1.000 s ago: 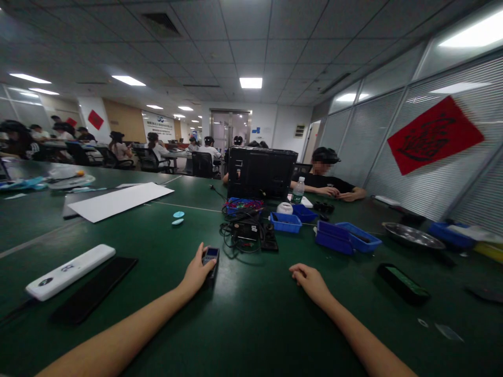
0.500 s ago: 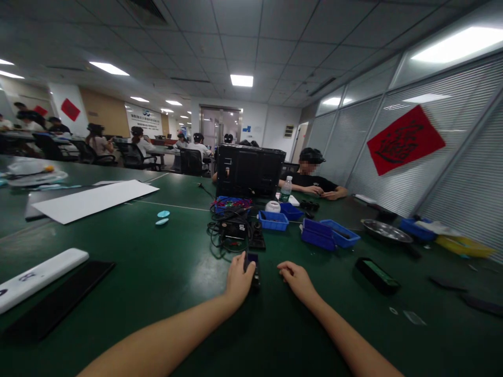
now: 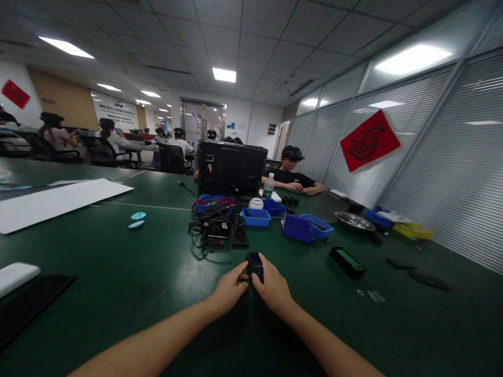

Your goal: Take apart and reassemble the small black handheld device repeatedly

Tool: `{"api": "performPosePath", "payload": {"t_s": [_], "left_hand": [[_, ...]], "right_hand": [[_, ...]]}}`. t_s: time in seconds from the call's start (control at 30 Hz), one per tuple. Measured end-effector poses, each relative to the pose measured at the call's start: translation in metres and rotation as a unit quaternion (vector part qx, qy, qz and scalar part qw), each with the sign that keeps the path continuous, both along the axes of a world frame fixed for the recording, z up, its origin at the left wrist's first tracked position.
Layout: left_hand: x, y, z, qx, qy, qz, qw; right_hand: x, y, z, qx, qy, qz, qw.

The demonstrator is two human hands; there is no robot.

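Note:
A small black box-shaped device (image 3: pixel 256 265) with a dark screen on its upper face sits on the green table between my hands. My right hand (image 3: pixel 274 289) grips its right side, with the thumb near the front edge and the fingers along the far side. On the opposite side, my left hand (image 3: pixel 231 288) holds it by the fingertips, thumb and fingers bent. Its lower part is partly hidden by my fingers. Just beyond it lies a black power adapter (image 3: pixel 215 228) in a tangle of cables.
A large black panel (image 3: pixel 231 168) stands behind the cables. Blue trays (image 3: pixel 256 217), a white ball (image 3: pixel 256 203) and a water bottle (image 3: pixel 269 186) are nearby. To the right lies a black case with a green face (image 3: pixel 348 262). A co-worker (image 3: pixel 293 175) sits across the table.
My right hand has moved left from the bare table onto the device's right side. My left hand has shifted to its left side. The view has turned slightly right.

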State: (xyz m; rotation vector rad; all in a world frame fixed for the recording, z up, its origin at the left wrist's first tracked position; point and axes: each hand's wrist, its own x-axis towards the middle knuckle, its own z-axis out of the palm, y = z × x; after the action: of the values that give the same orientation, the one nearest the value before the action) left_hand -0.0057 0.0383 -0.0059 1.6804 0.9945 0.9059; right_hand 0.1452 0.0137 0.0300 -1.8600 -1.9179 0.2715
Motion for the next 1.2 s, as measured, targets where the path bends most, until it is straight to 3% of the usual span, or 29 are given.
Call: {"api": "performPosePath", "payload": {"t_s": [0.27,0.43,0.63,0.9,1.2], "left_hand": [[-0.001,0.0,-0.003,-0.012,-0.016,0.007,1.0],[-0.001,0.003,-0.002,-0.049,-0.081,0.02,0.995],[-0.001,0.005,-0.004,-0.058,-0.079,0.012,0.995],[0.003,0.001,0.002,-0.008,-0.019,0.028,0.999],[0.004,0.0,-0.001,0.028,0.017,0.02,0.999]], "right_hand": [[0.024,0.015,-0.003,0.028,-0.105,-0.049,0.993],[0.058,0.028,0.006,-0.006,-0.12,-0.119,0.986],[0.094,0.039,0.004,-0.04,-0.116,-0.168,0.978],[0.096,0.043,-0.005,-0.025,-0.099,-0.176,0.979],[0.09,0.041,-0.002,-0.024,-0.116,-0.191,0.974]]}}
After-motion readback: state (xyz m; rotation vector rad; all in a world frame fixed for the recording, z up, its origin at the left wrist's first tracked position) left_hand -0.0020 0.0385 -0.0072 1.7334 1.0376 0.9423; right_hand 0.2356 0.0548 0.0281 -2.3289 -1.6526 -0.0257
